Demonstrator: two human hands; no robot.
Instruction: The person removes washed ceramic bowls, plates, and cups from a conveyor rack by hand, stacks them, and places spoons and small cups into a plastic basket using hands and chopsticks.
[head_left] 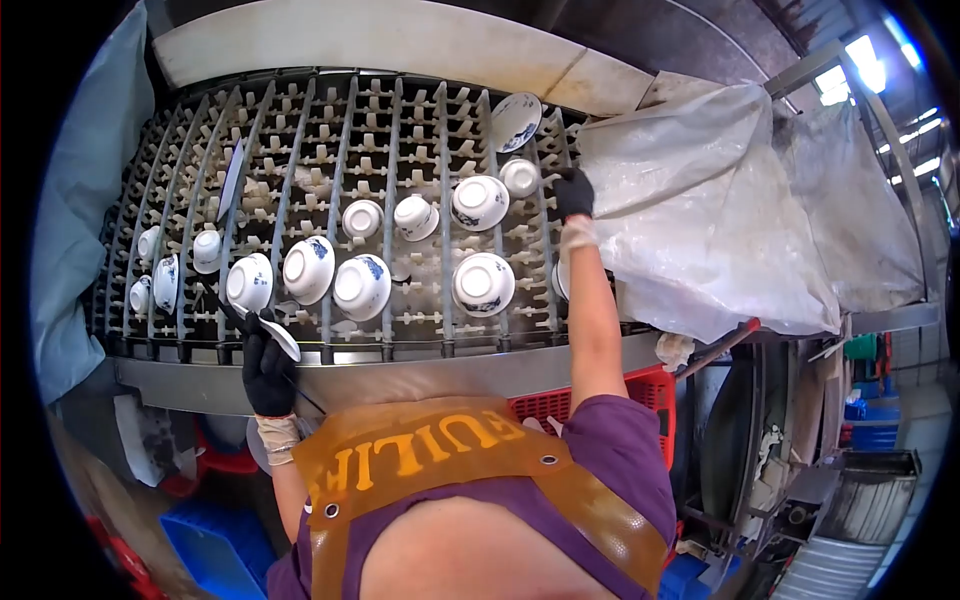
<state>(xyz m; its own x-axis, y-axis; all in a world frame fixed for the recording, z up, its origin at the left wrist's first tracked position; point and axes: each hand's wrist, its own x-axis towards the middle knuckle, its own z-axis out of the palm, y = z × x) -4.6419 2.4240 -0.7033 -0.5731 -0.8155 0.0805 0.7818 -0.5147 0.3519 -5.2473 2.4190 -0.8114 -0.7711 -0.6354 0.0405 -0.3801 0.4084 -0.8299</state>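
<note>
My left hand [266,372], in a black glove, grips a small white dish [281,338] seen nearly edge-on at the rack's front edge. My right hand [573,194], also black-gloved, reaches to the rack's right side by the plastic sheet; its fingers look curled, and what they hold, if anything, is hidden. Left of it sit a small white bowl [519,178] and a larger blue-patterned bowl [480,203], both upside down. Behind them leans a patterned plate [517,122]. Another patterned bowl [250,282] rests just above my left hand.
Several more bowls, such as one upturned bowl [483,284], lie on the pegged rack [345,225]. A metal edge [440,374] runs along its front. Clear plastic sheeting [700,210] hangs at the right. A red crate [650,392] and a blue crate [215,545] stand below.
</note>
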